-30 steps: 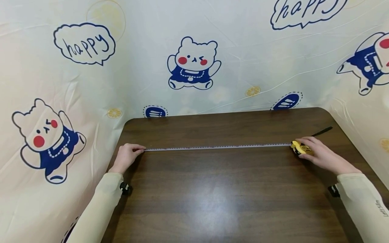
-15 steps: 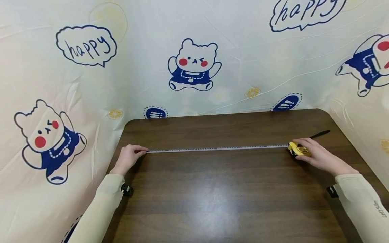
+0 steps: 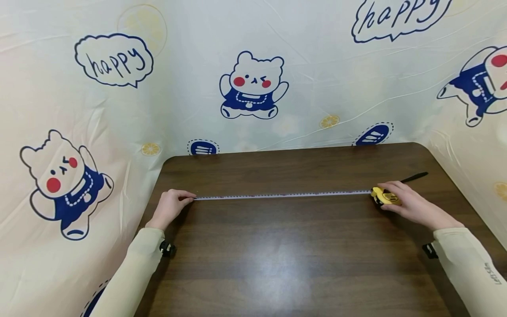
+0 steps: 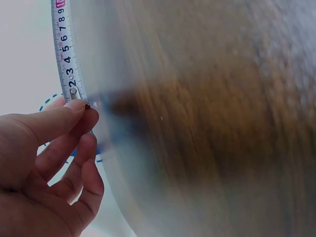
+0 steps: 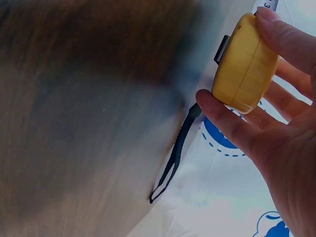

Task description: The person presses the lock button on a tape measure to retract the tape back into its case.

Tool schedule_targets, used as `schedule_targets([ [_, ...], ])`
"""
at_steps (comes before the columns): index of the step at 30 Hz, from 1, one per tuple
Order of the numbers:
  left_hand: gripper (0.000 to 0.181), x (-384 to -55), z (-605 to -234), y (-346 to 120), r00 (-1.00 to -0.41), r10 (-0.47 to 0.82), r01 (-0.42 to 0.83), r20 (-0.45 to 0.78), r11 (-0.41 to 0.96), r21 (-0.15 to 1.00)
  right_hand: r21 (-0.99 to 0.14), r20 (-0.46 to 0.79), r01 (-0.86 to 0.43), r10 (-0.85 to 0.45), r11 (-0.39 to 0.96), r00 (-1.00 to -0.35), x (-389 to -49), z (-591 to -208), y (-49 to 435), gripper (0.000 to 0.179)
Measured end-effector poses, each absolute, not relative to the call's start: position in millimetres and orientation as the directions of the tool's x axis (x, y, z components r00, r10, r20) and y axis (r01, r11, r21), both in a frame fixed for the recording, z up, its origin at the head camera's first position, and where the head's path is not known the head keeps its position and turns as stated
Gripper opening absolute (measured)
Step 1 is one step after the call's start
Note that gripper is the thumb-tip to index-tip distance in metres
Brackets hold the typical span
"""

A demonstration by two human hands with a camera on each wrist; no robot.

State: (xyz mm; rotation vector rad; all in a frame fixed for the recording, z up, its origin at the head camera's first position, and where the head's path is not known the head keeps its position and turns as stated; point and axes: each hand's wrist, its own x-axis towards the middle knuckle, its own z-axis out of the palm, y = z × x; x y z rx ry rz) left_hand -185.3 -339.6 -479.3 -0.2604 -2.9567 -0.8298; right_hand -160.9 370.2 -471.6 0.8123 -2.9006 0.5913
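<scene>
A yellow tape measure (image 5: 247,66) sits in my right hand (image 3: 413,207), gripped between thumb and fingers. Its white blade (image 3: 283,195) stretches across the table to my left hand (image 3: 168,209). There the thumb and index finger pinch the metal end hook, near the low numbers in the left wrist view, where the left hand (image 4: 54,153) shows its other fingers loosely curled. From the case a black wrist strap (image 5: 175,150) hangs beside the right hand (image 5: 276,123). The blade looks straight and fairly taut in the head view.
A brown wooden table (image 3: 277,255) with rounded far corners lies under both hands. Behind and beside it hangs a pale curtain (image 3: 317,79) printed with bears and "happy" bubbles. Dark wrist devices (image 3: 167,249) sit at both cream sleeves.
Both hands have drawn a little closer together, the left going right and the right going left with the case. The visible length of blade has shortened. The view has tilted slightly.
</scene>
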Motion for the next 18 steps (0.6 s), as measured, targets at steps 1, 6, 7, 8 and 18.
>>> schedule_targets([
  [1,0.012,-185.7,-479.7,-339.2,-0.984,0.147,0.18,0.105,0.841,0.51,-0.344,0.169,-0.514,-0.487,0.786,-0.857,-160.7,-471.5,369.8,0.06],
  [6,0.012,-186.9,-480.7,-338.2,-0.983,0.156,0.186,0.101,0.841,0.507,-0.353,0.156,-0.508,-0.486,0.786,-0.86,-160.4,-470.5,367.4,0.059],
  [7,0.012,-186.8,-480.4,-337.9,-0.982,0.159,0.188,0.1,0.84,0.509,-0.352,0.152,-0.507,-0.486,0.787,-0.861,-160.3,-470.8,367.0,0.059],
  [8,0.012,-186.5,-480.3,-337.9,-0.982,0.161,0.189,0.099,0.839,0.51,-0.352,0.15,-0.505,-0.485,0.788,-0.861,-159.9,-470.9,366.6,0.059],
  [18,0.013,-185.9,-478.9,-331.7,-0.982,0.168,0.189,0.088,0.837,0.513,-0.354,0.143,-0.504,-0.487,0.788,-0.861,-158.9,-469.0,362.7,0.058],
])
